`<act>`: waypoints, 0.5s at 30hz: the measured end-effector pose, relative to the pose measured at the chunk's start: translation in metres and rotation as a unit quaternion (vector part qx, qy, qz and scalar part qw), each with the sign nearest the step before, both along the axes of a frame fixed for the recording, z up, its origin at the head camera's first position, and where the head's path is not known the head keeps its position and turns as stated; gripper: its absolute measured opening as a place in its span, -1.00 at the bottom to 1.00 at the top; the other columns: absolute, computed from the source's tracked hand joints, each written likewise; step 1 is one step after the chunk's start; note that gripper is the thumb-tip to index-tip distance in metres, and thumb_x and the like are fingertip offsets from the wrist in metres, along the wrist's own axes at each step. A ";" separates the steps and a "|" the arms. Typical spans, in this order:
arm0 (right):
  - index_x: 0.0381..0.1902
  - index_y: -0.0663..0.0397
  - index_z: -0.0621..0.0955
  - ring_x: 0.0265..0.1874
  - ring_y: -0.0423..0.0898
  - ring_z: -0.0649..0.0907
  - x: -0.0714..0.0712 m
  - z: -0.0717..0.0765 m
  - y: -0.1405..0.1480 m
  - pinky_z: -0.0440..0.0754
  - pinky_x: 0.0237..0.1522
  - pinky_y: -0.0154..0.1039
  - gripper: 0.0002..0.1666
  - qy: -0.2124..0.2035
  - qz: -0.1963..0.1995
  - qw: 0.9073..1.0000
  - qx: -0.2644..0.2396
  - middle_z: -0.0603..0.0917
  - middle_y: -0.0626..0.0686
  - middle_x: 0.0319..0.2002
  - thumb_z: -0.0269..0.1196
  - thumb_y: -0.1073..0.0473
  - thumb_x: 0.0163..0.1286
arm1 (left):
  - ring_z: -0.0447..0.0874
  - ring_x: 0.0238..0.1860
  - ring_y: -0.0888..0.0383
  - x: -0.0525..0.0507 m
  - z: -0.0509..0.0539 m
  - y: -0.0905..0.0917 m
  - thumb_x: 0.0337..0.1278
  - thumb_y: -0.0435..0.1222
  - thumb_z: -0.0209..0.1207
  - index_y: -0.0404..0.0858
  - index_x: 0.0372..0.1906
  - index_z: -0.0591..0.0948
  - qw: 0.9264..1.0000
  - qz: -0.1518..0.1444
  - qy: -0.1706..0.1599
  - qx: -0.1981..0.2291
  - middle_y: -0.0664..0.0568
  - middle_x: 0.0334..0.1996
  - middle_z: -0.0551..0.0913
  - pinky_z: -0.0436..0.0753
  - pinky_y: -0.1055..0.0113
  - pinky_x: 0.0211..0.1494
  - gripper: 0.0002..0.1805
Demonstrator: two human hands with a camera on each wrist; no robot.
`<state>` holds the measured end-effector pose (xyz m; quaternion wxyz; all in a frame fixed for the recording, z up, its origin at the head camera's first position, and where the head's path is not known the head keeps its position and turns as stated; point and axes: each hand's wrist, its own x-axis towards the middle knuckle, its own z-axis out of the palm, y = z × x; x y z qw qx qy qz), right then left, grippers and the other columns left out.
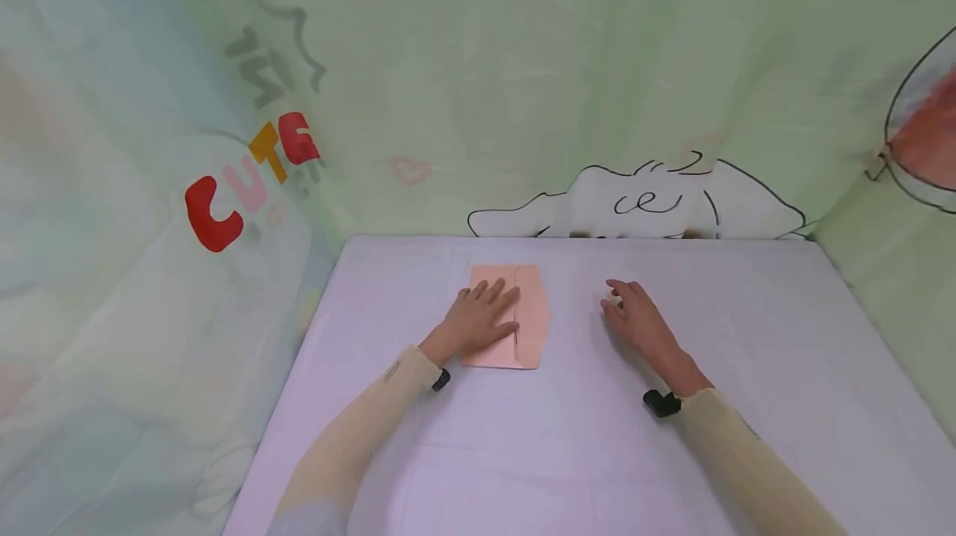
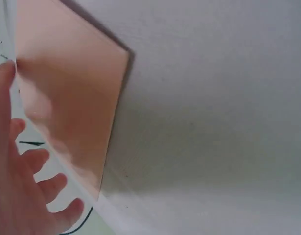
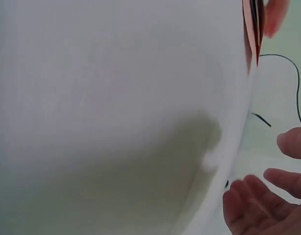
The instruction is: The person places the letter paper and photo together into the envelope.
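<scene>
A salmon-pink envelope (image 1: 532, 320) lies on the table, its pointed flap side turned to the right. My left hand (image 1: 478, 319) rests on the envelope's left part with fingers spread. In the left wrist view, that hand (image 2: 23, 181) is partly cut off beside the envelope (image 2: 72, 98). My right hand (image 1: 633, 319) hovers right of the envelope, apart from it, fingers loosely bent and holding nothing. The right wrist view shows the right hand (image 3: 267, 205) at lower right. There, the envelope's edge (image 3: 251, 29) shows a dark gap between its layers.
A pale lilac-white cloth covers the table (image 1: 523, 453). Behind it and at both sides hangs a printed curtain (image 1: 463, 88) with coloured letters and line drawings. A black strap piece (image 1: 661, 403) sits at my right wrist.
</scene>
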<state>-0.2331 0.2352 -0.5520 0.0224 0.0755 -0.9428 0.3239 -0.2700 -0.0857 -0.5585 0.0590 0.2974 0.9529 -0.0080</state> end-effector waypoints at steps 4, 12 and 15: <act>0.45 0.36 0.27 0.28 0.44 0.37 0.004 0.008 0.011 0.33 0.29 0.34 -0.29 0.054 -0.020 0.997 0.049 0.34 0.49 0.31 0.08 -0.02 0.57 | 0.02 0.61 -0.15 -0.002 0.004 -0.012 0.47 0.29 -0.25 0.10 0.63 -0.02 0.997 0.042 0.036 0.047 0.00 0.64 -0.01 0.18 -0.15 0.52 -0.22; 0.61 0.13 -0.02 0.55 0.46 -0.24 0.005 0.014 0.049 -0.19 0.42 0.49 0.06 0.014 -0.064 0.990 0.128 -0.21 0.47 0.57 -0.04 -0.43 0.48 | -0.27 0.65 -0.18 -0.012 -0.004 -0.076 0.32 0.39 -0.14 0.08 0.63 -0.02 0.981 0.153 0.055 0.108 -0.11 0.65 -0.17 -0.10 -0.18 0.61 -0.08; 0.63 0.08 -0.10 0.54 0.45 -0.37 0.006 0.008 0.065 -0.33 0.40 0.51 0.13 -0.009 -0.077 0.988 0.134 -0.35 0.44 0.57 -0.07 -0.51 0.44 | -0.33 0.65 -0.20 -0.014 -0.011 -0.096 0.28 0.43 -0.13 0.08 0.64 -0.06 0.978 0.174 0.045 0.103 -0.13 0.65 -0.23 -0.16 -0.20 0.60 -0.03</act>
